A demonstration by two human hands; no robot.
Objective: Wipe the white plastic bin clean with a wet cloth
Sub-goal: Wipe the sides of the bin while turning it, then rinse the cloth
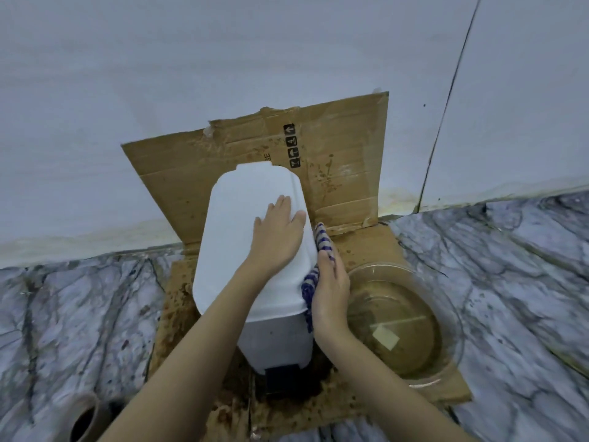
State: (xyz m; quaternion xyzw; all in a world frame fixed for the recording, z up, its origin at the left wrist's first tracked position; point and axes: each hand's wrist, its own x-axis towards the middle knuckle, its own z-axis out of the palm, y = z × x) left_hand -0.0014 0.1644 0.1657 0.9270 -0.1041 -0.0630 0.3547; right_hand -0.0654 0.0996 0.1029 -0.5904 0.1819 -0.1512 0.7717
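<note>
The white plastic bin [236, 231] stands upright on stained cardboard, its closed lid facing me and a black pedal at its foot. My left hand [276, 237] lies flat on the lid's right part, fingers spread, holding nothing. My right hand [330, 291] presses a blue-and-white checked cloth [322, 240] against the bin's right side; the cloth shows above and below the palm, the rest is hidden under the hand.
A clear glass bowl [446, 301] of murky brownish water sits just right of the bin. Wet, stained cardboard [347, 161] covers the marble floor and leans on the white wall behind. A brown clay vessel [84, 422] sits at the lower left.
</note>
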